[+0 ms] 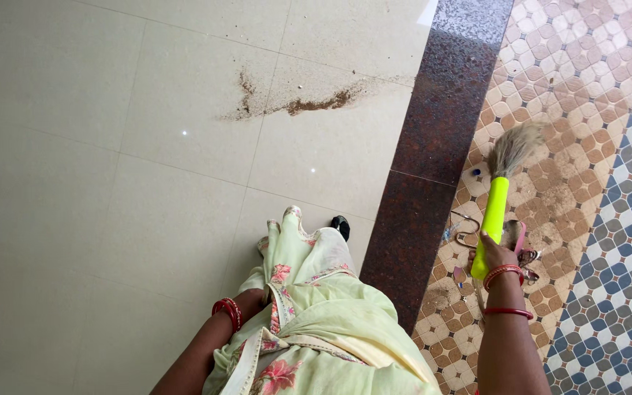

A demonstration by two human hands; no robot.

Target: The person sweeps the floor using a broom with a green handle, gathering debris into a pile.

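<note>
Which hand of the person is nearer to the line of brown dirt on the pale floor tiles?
Left. The left hand rests at the pale green garment, below the brown dirt. The right hand holds the broom's yellow-green handle over the patterned tiles, beyond the dark granite strip.

The right arm extends forward with the wrist straight, and the right hand [497, 256] is closed in a full-fist grip. The left arm hangs bent beside the body, forearm angled inward. The left hand [257, 298] is largely hidden against the torso, so its finger position cannot be determined.
</note>
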